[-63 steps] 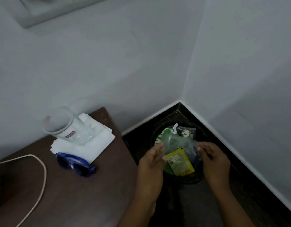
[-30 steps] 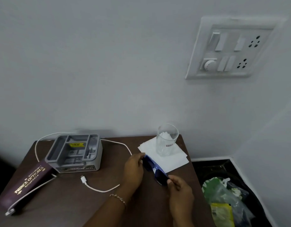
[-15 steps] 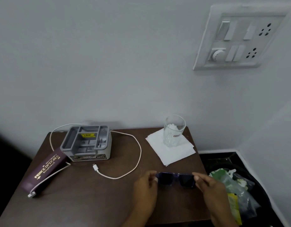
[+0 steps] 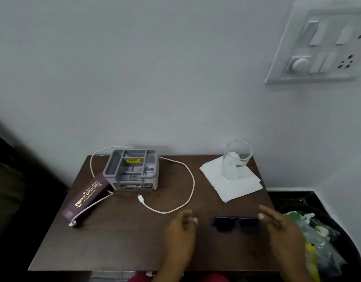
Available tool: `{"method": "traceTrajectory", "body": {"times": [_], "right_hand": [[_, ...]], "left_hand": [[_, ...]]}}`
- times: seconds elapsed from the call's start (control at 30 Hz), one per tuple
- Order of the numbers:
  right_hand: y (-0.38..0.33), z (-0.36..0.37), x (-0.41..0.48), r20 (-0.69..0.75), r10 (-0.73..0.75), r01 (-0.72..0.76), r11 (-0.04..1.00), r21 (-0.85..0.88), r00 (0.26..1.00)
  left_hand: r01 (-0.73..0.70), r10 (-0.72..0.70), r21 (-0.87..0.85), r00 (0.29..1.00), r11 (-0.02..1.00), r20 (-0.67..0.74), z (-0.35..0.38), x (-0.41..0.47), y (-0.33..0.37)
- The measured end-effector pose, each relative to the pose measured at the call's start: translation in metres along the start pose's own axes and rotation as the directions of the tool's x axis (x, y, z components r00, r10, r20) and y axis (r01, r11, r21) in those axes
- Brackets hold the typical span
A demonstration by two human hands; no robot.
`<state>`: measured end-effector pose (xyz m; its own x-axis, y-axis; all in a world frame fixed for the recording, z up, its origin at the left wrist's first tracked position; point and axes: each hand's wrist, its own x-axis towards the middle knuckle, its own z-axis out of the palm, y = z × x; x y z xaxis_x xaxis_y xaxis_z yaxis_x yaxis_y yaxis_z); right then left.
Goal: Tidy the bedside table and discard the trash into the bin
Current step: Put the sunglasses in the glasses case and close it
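Observation:
Dark blue sunglasses (image 4: 235, 223) lie flat near the front right of the brown bedside table (image 4: 122, 239). My left hand (image 4: 181, 231) hovers just left of them with fingers loosely curled, holding nothing. My right hand (image 4: 277, 226) sits just right of them, fingers relaxed, its fingertips close to the frame's end; I cannot tell whether they touch. The black bin (image 4: 346, 241) stands on the floor right of the table, holding plastic bags and wrappers (image 4: 317, 247).
On the table are a grey organiser tray (image 4: 132, 169), a maroon spectacle case (image 4: 86, 197), a white charging cable (image 4: 175, 206), and a glass (image 4: 235, 159) on white napkins (image 4: 236, 186). A switchboard (image 4: 321, 43) is on the wall.
The trash went into the bin. Both hands then took the sunglasses from beside the napkins, brought them to the table's front right, and have now let go and drawn apart.

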<state>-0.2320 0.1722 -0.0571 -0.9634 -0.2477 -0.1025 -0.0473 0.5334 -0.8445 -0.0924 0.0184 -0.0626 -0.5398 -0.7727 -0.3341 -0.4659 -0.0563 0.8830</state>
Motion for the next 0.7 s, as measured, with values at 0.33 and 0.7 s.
{"method": "traceTrajectory", "body": {"times": [0.33, 0.7], "right_hand": [[-0.13, 0.149, -0.069, 0.288, -0.273, 0.214, 0.951, 0.222, 0.918], [-0.243, 0.327, -0.101, 0.665, -0.305, 0.638, 0.693, -0.336, 0.681]], "left_hand": [[-0.052, 0.017, -0.038, 0.778, 0.998, -0.628, -0.185, 0.027, -0.045], [0.147, -0.055, 0.143, 0.859, 0.979, -0.509, -0.229, 0.077, -0.097]]}}
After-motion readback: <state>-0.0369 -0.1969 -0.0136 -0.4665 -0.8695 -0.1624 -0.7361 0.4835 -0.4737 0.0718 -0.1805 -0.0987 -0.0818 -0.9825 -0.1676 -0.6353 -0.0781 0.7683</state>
